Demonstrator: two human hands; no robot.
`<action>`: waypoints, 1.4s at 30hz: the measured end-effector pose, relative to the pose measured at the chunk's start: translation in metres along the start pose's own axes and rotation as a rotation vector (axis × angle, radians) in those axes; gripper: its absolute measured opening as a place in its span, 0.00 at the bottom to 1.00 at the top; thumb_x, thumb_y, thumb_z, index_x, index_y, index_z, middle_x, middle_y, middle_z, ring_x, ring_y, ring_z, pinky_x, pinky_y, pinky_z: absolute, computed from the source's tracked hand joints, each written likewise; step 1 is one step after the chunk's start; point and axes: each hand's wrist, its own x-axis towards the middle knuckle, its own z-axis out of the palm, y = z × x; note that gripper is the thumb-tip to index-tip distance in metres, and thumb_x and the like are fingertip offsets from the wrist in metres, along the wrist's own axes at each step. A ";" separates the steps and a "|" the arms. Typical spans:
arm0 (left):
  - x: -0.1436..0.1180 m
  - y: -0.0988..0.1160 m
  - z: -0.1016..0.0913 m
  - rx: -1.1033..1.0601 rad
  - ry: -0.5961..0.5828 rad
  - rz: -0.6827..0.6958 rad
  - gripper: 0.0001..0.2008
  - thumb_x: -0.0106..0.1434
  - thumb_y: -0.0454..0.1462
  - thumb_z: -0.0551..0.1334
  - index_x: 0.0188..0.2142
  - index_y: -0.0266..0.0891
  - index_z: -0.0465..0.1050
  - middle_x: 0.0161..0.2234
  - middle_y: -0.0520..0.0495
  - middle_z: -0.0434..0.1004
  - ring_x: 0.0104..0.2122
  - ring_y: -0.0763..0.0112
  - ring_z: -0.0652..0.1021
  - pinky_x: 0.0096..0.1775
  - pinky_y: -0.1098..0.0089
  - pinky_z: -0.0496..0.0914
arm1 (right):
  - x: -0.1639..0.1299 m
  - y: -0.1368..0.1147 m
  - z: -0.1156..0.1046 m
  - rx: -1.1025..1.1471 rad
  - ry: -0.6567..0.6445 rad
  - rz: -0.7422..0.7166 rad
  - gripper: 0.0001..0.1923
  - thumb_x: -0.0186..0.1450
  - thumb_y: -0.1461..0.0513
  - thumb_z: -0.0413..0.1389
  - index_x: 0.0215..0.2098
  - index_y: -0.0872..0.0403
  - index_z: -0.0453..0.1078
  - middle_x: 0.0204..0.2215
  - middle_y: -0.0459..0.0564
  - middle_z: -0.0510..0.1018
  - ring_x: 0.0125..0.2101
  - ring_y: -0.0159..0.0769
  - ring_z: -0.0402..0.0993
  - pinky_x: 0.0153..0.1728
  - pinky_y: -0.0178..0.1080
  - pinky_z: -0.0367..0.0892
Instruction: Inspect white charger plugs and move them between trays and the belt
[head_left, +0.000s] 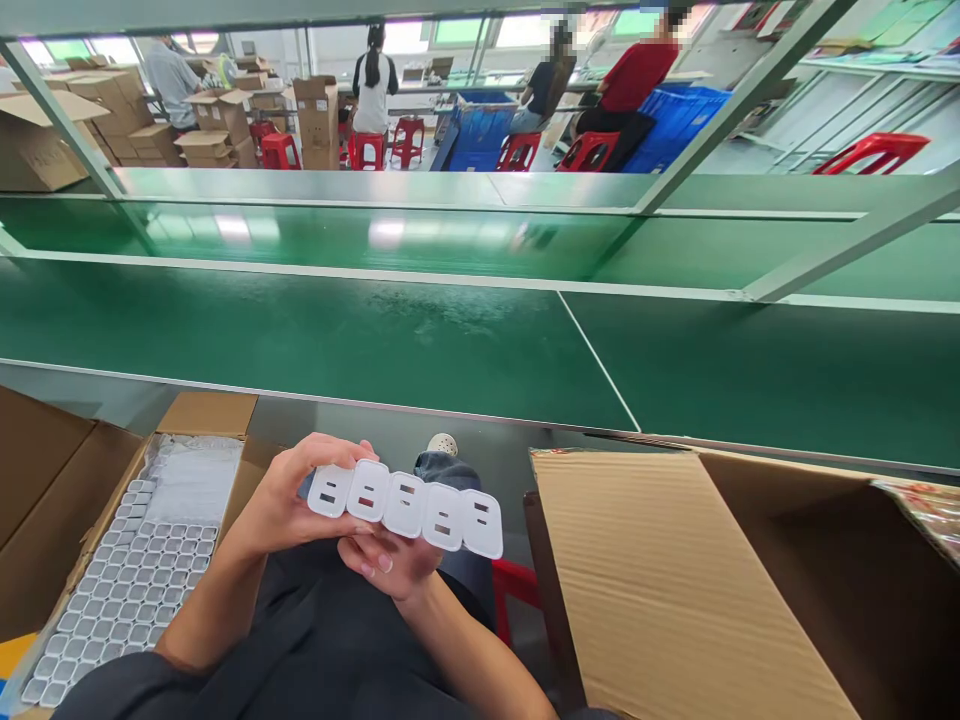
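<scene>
A row of several white plastic charger housings (405, 506) is held up over my lap, side by side. Each face is a rounded square with two slots of different size, like USB ports; some are turned the other way up. My left hand (279, 497) is closed around the row's left end, thumb above and fingers below. Under the middle of the row, my right hand (401, 568) is closed with curled fingers against the housings, which partly cover it. To my left, an open carton (206, 412) holds many similar white pieces (135, 590) in rows, partly under a clear plastic sheet.
Another open cardboard box (645, 570) stands at my right. Ahead runs a green work surface (337, 330) with pale metal rails and slanting posts (832, 250). Beyond it are several seated or standing people, red stools (367, 150), blue bins (480, 125) and stacked cartons (112, 110).
</scene>
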 end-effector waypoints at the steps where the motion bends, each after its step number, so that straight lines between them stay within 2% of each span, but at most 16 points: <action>1: 0.000 0.000 0.000 -0.001 -0.007 -0.002 0.24 0.57 0.38 0.74 0.50 0.45 0.67 0.47 0.44 0.79 0.46 0.60 0.82 0.49 0.60 0.77 | 0.000 0.000 0.000 0.001 0.001 -0.001 0.20 0.52 0.42 0.67 0.33 0.47 0.76 0.30 0.40 0.79 0.14 0.23 0.53 0.20 0.34 0.57; 5: 0.004 0.004 -0.003 0.074 -0.035 0.003 0.23 0.58 0.38 0.72 0.51 0.45 0.68 0.46 0.43 0.80 0.46 0.61 0.81 0.47 0.62 0.77 | 0.000 -0.001 0.002 -0.009 0.006 -0.001 0.21 0.53 0.42 0.65 0.35 0.46 0.76 0.29 0.40 0.78 0.14 0.23 0.52 0.21 0.35 0.55; 10: 0.014 0.016 -0.009 0.314 -0.179 0.049 0.22 0.60 0.35 0.69 0.54 0.44 0.70 0.46 0.43 0.79 0.45 0.64 0.80 0.45 0.67 0.75 | 0.000 -0.001 -0.001 -0.021 0.015 0.007 0.30 0.52 0.41 0.65 0.49 0.45 0.75 0.24 0.40 0.76 0.15 0.26 0.54 0.22 0.35 0.55; 16: 0.017 0.019 -0.011 0.410 -0.221 0.063 0.22 0.59 0.32 0.67 0.53 0.44 0.72 0.46 0.44 0.77 0.42 0.66 0.80 0.42 0.68 0.75 | 0.002 -0.002 -0.003 -0.027 -0.009 0.035 0.25 0.53 0.41 0.65 0.40 0.47 0.75 0.25 0.41 0.78 0.15 0.26 0.56 0.24 0.36 0.56; 20: 0.017 0.019 -0.009 0.457 -0.186 0.112 0.18 0.60 0.31 0.68 0.49 0.45 0.76 0.51 0.42 0.74 0.50 0.61 0.77 0.49 0.61 0.74 | 0.003 -0.005 0.000 -0.051 0.024 0.028 0.26 0.50 0.39 0.66 0.34 0.48 0.74 0.24 0.41 0.76 0.15 0.25 0.55 0.23 0.35 0.55; 23: 0.018 0.020 -0.007 0.510 -0.165 0.202 0.14 0.61 0.31 0.68 0.46 0.47 0.78 0.54 0.43 0.71 0.54 0.59 0.74 0.54 0.54 0.72 | 0.003 -0.006 0.000 -0.041 0.064 0.003 0.25 0.49 0.40 0.67 0.32 0.49 0.73 0.22 0.39 0.73 0.15 0.25 0.54 0.23 0.35 0.55; 25: 0.018 0.020 -0.006 0.535 -0.156 0.264 0.14 0.62 0.30 0.67 0.45 0.49 0.78 0.53 0.45 0.73 0.53 0.61 0.75 0.57 0.52 0.70 | 0.002 -0.005 -0.001 -0.038 0.063 -0.005 0.27 0.48 0.41 0.68 0.37 0.48 0.74 0.23 0.39 0.73 0.15 0.24 0.54 0.23 0.35 0.56; 27: 0.018 0.021 -0.004 0.549 -0.125 0.299 0.13 0.63 0.30 0.65 0.44 0.50 0.78 0.52 0.47 0.75 0.51 0.64 0.76 0.58 0.51 0.69 | 0.002 -0.005 -0.002 -0.037 0.052 0.003 0.32 0.48 0.41 0.68 0.46 0.45 0.73 0.23 0.38 0.73 0.15 0.24 0.54 0.22 0.34 0.56; 30: 0.017 0.022 0.001 0.571 -0.094 0.313 0.12 0.64 0.31 0.64 0.43 0.50 0.78 0.51 0.48 0.76 0.50 0.65 0.77 0.58 0.51 0.70 | 0.003 -0.008 -0.002 -0.024 0.057 0.018 0.41 0.50 0.40 0.67 0.58 0.42 0.67 0.25 0.39 0.75 0.16 0.25 0.56 0.23 0.34 0.57; 34: 0.015 0.027 0.007 0.645 -0.111 0.316 0.14 0.63 0.29 0.64 0.44 0.50 0.78 0.52 0.47 0.76 0.51 0.63 0.77 0.58 0.50 0.68 | 0.003 -0.012 0.001 0.001 0.100 0.021 0.45 0.50 0.38 0.65 0.62 0.41 0.64 0.35 0.44 0.79 0.18 0.26 0.61 0.21 0.33 0.58; 36: 0.015 0.030 0.009 0.693 -0.117 0.308 0.14 0.62 0.31 0.66 0.46 0.50 0.77 0.52 0.47 0.77 0.50 0.62 0.78 0.58 0.50 0.68 | 0.002 -0.014 0.003 -0.027 0.140 0.014 0.44 0.50 0.39 0.65 0.61 0.42 0.65 0.42 0.48 0.79 0.24 0.31 0.69 0.22 0.33 0.60; 38: 0.016 0.033 0.010 0.731 -0.136 0.309 0.15 0.61 0.34 0.69 0.47 0.50 0.77 0.52 0.46 0.78 0.50 0.61 0.78 0.58 0.51 0.67 | 0.002 -0.013 0.005 -0.070 0.185 -0.022 0.41 0.49 0.40 0.66 0.57 0.44 0.69 0.46 0.50 0.78 0.36 0.37 0.74 0.26 0.34 0.66; 40: 0.017 0.035 0.012 0.765 -0.156 0.322 0.15 0.60 0.37 0.70 0.48 0.48 0.77 0.51 0.45 0.79 0.49 0.60 0.78 0.59 0.51 0.66 | 0.004 -0.011 0.005 -0.102 0.219 -0.058 0.33 0.51 0.41 0.65 0.51 0.46 0.73 0.47 0.49 0.77 0.45 0.38 0.74 0.35 0.36 0.71; 42: 0.019 0.036 0.014 0.797 -0.177 0.330 0.16 0.61 0.40 0.70 0.49 0.46 0.76 0.51 0.43 0.79 0.48 0.59 0.78 0.60 0.50 0.63 | 0.008 -0.009 0.001 -0.162 0.243 -0.063 0.24 0.57 0.43 0.63 0.45 0.46 0.74 0.44 0.46 0.77 0.45 0.35 0.74 0.41 0.37 0.71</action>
